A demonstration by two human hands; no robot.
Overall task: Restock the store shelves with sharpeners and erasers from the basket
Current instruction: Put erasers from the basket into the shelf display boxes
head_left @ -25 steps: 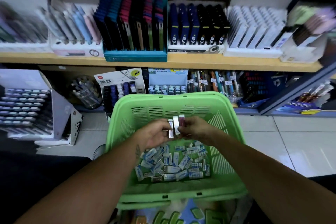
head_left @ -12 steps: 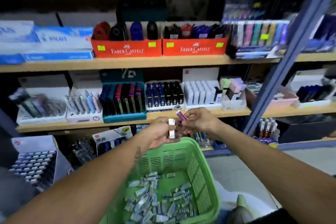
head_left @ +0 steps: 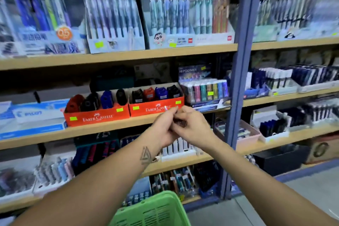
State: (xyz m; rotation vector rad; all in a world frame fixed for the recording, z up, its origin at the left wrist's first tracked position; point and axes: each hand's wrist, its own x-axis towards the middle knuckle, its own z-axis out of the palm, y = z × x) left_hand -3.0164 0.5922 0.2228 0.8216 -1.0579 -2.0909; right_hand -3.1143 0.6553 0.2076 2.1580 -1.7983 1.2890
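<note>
My left hand [head_left: 161, 130] and my right hand [head_left: 194, 126] meet in front of the middle shelf, fingers curled and touching. A small pink-tipped piece [head_left: 166, 109] pokes from my left fingertips. A small dark piece [head_left: 182, 124] is pinched under my right fingers; both pieces are mostly hidden. Just behind the hands stands an orange Faber-Castell box [head_left: 156, 109] of sharpeners, with a second orange box [head_left: 97, 116] to its left. Only the rim of the green basket [head_left: 152, 211] shows at the bottom, its contents out of view.
A colourful eraser display [head_left: 205, 91] stands right of the orange boxes. A blue steel upright [head_left: 238, 79] divides the shelving. Pen displays [head_left: 113, 18] fill the top shelf, and lower shelves hold more boxed stationery [head_left: 176, 147]. Grey floor [head_left: 293, 198] lies at the lower right.
The view has tilted up from the basket to the shelves. Both hands rose together with their small pieces from over the basket to the front of the right orange box.
</note>
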